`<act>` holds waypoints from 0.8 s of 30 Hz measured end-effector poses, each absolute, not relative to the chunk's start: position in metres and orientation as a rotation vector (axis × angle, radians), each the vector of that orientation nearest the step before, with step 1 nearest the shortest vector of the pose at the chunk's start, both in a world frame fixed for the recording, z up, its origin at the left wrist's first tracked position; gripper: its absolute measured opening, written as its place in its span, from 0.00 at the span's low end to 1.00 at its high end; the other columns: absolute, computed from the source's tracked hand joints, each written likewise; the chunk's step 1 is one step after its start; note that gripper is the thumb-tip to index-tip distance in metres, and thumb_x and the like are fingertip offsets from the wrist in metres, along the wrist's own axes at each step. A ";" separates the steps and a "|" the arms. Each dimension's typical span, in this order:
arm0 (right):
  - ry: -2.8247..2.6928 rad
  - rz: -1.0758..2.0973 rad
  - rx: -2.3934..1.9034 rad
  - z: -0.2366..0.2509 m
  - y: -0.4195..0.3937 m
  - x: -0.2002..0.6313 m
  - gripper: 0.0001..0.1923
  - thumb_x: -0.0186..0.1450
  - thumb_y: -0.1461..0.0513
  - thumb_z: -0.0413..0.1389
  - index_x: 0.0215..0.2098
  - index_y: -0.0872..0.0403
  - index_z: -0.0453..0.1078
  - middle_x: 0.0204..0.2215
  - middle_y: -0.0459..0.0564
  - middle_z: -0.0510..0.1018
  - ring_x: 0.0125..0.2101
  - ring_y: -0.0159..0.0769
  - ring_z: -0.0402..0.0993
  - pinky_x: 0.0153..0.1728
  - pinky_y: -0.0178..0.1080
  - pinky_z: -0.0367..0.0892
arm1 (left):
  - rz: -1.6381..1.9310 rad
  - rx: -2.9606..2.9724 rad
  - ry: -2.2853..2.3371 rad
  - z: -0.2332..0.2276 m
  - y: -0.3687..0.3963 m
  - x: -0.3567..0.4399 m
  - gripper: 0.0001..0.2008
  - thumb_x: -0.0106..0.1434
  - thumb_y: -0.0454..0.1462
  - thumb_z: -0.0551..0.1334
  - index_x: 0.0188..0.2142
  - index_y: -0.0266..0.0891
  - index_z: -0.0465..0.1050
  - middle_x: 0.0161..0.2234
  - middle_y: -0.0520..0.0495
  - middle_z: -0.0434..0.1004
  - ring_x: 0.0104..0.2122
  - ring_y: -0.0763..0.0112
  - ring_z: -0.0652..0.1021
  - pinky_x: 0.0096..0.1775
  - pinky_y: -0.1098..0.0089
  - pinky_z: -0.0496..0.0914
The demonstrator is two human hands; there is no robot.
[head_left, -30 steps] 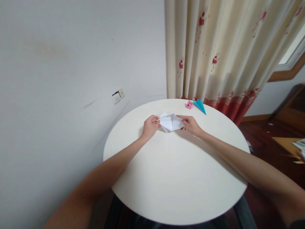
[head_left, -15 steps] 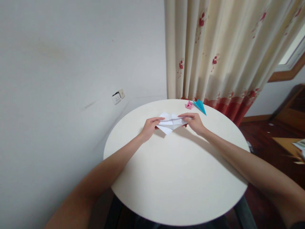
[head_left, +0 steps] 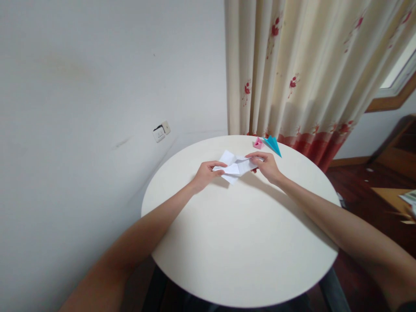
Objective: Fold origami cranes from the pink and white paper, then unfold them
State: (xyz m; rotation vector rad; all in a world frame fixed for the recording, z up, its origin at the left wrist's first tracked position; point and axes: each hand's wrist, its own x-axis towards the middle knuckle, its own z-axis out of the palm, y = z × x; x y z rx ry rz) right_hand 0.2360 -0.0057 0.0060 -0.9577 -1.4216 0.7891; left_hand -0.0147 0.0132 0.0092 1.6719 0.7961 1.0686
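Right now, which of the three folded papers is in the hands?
The white paper, pinched between the left hand and right hand. The pink piece and blue piece lie untouched near the table's far edge.

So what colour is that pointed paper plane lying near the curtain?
The paper plane is turquoise blue, shown in the head view, beside a small pink paper piece.

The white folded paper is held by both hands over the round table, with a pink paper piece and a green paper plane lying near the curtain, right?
Not quite: the head view shows the paper plane is blue, not green. The rest holds.
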 end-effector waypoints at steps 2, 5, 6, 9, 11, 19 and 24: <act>-1.425 0.784 -0.962 0.006 -0.005 0.237 0.14 0.56 0.61 0.54 0.35 0.60 0.76 0.22 0.49 0.75 0.18 0.31 0.67 0.17 0.34 0.64 | 1.021 1.750 0.828 0.011 0.014 -0.016 0.25 0.41 0.45 0.75 0.39 0.35 0.80 0.37 0.42 0.80 0.34 0.63 0.77 0.34 0.68 0.70; -1.436 0.781 -0.961 0.006 -0.005 0.237 0.14 0.57 0.61 0.54 0.36 0.59 0.76 0.23 0.49 0.76 0.17 0.31 0.67 0.17 0.34 0.64 | 1.007 1.829 0.865 0.012 0.014 -0.018 0.23 0.43 0.45 0.74 0.38 0.35 0.80 0.37 0.41 0.80 0.35 0.60 0.78 0.35 0.64 0.71; -1.447 0.784 -0.950 0.006 -0.005 0.238 0.14 0.58 0.60 0.55 0.37 0.59 0.76 0.24 0.50 0.76 0.18 0.31 0.68 0.17 0.34 0.65 | 1.025 1.847 0.873 0.011 0.015 -0.018 0.22 0.45 0.46 0.73 0.37 0.35 0.80 0.36 0.41 0.80 0.35 0.59 0.78 0.36 0.63 0.71; -1.510 0.822 -0.898 0.010 -0.009 0.239 0.17 0.60 0.55 0.56 0.41 0.59 0.76 0.28 0.52 0.78 0.20 0.32 0.70 0.20 0.36 0.67 | 1.109 1.851 0.913 0.009 0.018 -0.018 0.18 0.50 0.48 0.70 0.34 0.35 0.81 0.34 0.42 0.81 0.36 0.60 0.78 0.38 0.63 0.71; -1.566 0.851 -0.878 0.012 -0.013 0.240 0.20 0.60 0.52 0.58 0.43 0.58 0.76 0.30 0.53 0.78 0.22 0.33 0.72 0.22 0.36 0.69 | 1.173 1.798 0.939 0.006 0.022 -0.018 0.17 0.51 0.48 0.69 0.33 0.36 0.80 0.33 0.43 0.81 0.34 0.63 0.77 0.37 0.65 0.70; -1.574 0.795 -0.876 0.008 -0.009 0.243 0.21 0.57 0.50 0.61 0.39 0.59 0.75 0.21 0.48 0.75 0.19 0.30 0.68 0.20 0.35 0.67 | 1.239 1.676 0.895 0.004 0.025 -0.018 0.17 0.50 0.43 0.70 0.37 0.36 0.78 0.37 0.44 0.79 0.33 0.68 0.77 0.34 0.71 0.69; -1.463 0.804 -0.861 0.008 -0.005 0.244 0.21 0.57 0.50 0.61 0.38 0.59 0.75 0.18 0.46 0.73 0.17 0.30 0.67 0.19 0.35 0.65 | 1.215 1.567 0.820 0.003 0.025 -0.018 0.23 0.50 0.43 0.71 0.45 0.37 0.76 0.39 0.44 0.79 0.32 0.70 0.77 0.35 0.69 0.71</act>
